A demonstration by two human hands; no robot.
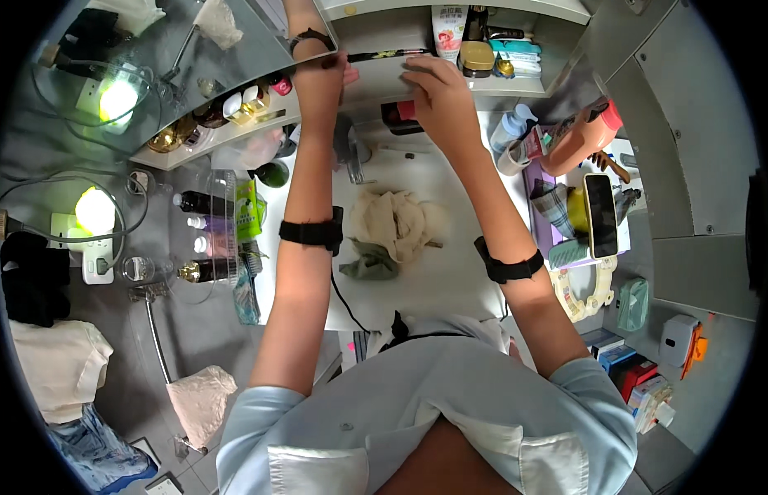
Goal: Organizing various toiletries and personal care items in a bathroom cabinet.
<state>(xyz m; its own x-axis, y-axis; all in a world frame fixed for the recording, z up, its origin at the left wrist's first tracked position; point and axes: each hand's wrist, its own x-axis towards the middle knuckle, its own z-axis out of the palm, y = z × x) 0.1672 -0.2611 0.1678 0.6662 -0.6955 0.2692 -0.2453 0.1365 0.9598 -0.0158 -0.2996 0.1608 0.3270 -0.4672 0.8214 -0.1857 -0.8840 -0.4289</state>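
Note:
Both my arms reach up to a white shelf at the top of the view. A slim dark stick with a light pattern, pen-like (388, 55), extends sideways from the fingers of my left hand (320, 78), which looks closed on its left end; part of that hand is hidden by the wrist and the mirror edge. Close to the stick's right end is my right hand (440, 95), its fingers loosely bent and apart; I see nothing held in it. Right of that hand, a white tube (449, 33) and a gold-lidded jar (476, 59) stand in the shelf.
A mirror panel (227, 49) slants at the upper left. On the white counter (450, 289) lie a cream cloth (392, 221) and a grey-green cloth (372, 260). Bottles crowd a clear rack (224, 198) at left. A phone (599, 216) stands at right near a coral bottle (578, 140).

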